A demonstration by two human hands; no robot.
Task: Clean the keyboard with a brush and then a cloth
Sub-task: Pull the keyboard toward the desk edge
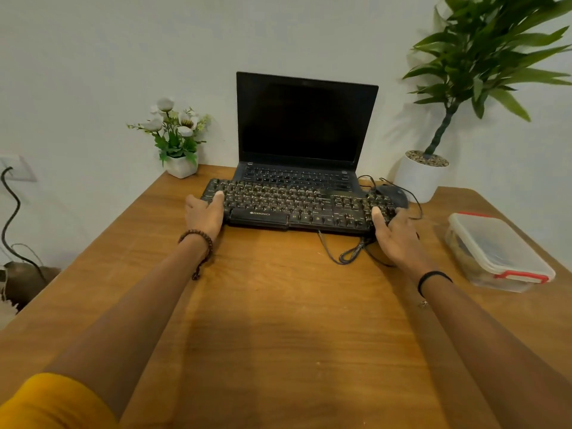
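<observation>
Two arms: stretched forward over the wooden table (278, 320), with a yellow sleeve (52, 404) at the near left corner.
Wrists: bead bracelet (198, 239) on the left, thin black band (433, 278) on the right.
Left hand (204, 216): grasps the keyboard (297, 205) at its left end, thumb on the keys, fingers round the edge.
Right hand (397, 235): grasps the right end likewise, thumb on the keys.
Keyboard: black, mid-table, just in front of the laptop (303, 125) — lifted or resting, cannot tell.
Cable (346, 253): looped on the table beside the right hand.
Box (495, 252): clear plastic, red clips, near the right edge.
Mouse (391, 195): black, behind the keyboard's right end.
Laptop: open, screen dark.
Flower pot (181, 165): left of the laptop — a tall plant (464, 72) stands to its right.
</observation>
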